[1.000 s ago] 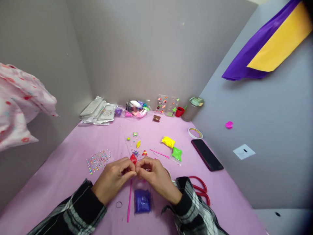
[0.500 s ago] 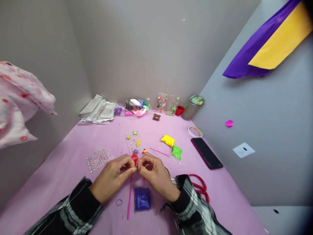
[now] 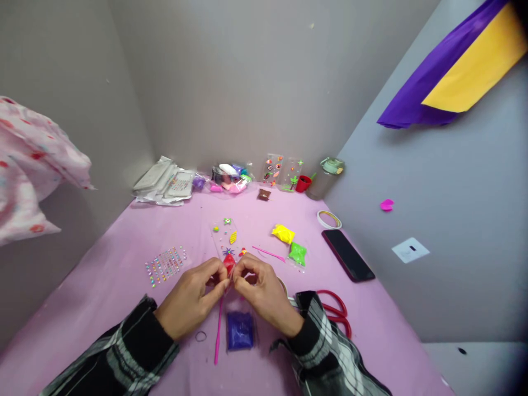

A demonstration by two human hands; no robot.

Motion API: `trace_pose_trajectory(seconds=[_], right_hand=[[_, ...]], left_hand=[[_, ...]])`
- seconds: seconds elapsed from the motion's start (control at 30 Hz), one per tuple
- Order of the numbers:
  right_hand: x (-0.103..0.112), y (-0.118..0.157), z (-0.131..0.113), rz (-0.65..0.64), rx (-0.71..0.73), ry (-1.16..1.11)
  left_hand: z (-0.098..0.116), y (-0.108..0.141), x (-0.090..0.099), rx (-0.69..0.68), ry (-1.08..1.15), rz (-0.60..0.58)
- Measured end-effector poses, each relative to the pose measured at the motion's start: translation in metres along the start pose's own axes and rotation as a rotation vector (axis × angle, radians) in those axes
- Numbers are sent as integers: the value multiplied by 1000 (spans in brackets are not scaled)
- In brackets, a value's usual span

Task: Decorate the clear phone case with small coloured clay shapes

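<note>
Between my two hands is a small clear packet of red clay (image 3: pixel 229 263). My left hand (image 3: pixel 196 297) pinches its left side, and my right hand (image 3: pixel 264 294) pinches its right side, fingertips almost meeting. Below them lies a blue clay packet (image 3: pixel 240 331), with a pink modelling tool (image 3: pixel 218 335) just left of it and a small dark ring (image 3: pixel 201 336) further left. Just beyond the hands sits a clear phone case with charms (image 3: pixel 225 234) on it, including a spider, a leaf and a flower. A tape roll is partly hidden behind my right hand.
Yellow (image 3: pixel 283 234) and green clay packets (image 3: pixel 297 254) lie right of centre beside a second pink tool (image 3: pixel 269 253). Further right are a phone (image 3: pixel 347 256), white tape (image 3: pixel 329 220) and red-handled scissors (image 3: pixel 336 311). A rhinestone sheet (image 3: pixel 166 267) lies left; bagged clay (image 3: pixel 231 179) and a bottle (image 3: pixel 325 179) stand behind.
My fingertips have shifted slightly on the red clay packet, still pinching it from both sides. The whole view has moved a little; the other things on the table stay put.
</note>
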State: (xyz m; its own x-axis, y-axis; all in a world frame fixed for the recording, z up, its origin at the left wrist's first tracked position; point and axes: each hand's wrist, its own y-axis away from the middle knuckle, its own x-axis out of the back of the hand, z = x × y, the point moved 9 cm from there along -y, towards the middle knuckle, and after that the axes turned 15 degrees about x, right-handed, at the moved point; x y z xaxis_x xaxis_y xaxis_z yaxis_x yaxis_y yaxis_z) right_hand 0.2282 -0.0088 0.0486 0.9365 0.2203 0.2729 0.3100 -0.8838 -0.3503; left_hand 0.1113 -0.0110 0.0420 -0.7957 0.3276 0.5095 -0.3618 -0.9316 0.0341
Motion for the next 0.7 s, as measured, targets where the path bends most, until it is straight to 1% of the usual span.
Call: trace_pose_trajectory(seconds=[0.07,0.2,0.27,0.33,0.47,0.57,0.7], right_hand=[[0,1,-2,-21,17,104],[-4,3,0,-111,10,301],[-7,3,1,-139,-3,298],[-8,4,1,-149,-16,240],[-7,3,0,-122,-32,166],[-5,4,3,-92,-45,194],[-8,6,7,-108,-42,234]], left_hand=[[-1,1,-1,-27,-19,31],[-1,4,-2,-77,-69,69],[0,4,-1,-103,-92,84],[5,4,0,-150,-129,100],[11,6,1,-229,-182,128],[10,6,1,-223,-177,127],[8,5,-1,-208,-162,116]])
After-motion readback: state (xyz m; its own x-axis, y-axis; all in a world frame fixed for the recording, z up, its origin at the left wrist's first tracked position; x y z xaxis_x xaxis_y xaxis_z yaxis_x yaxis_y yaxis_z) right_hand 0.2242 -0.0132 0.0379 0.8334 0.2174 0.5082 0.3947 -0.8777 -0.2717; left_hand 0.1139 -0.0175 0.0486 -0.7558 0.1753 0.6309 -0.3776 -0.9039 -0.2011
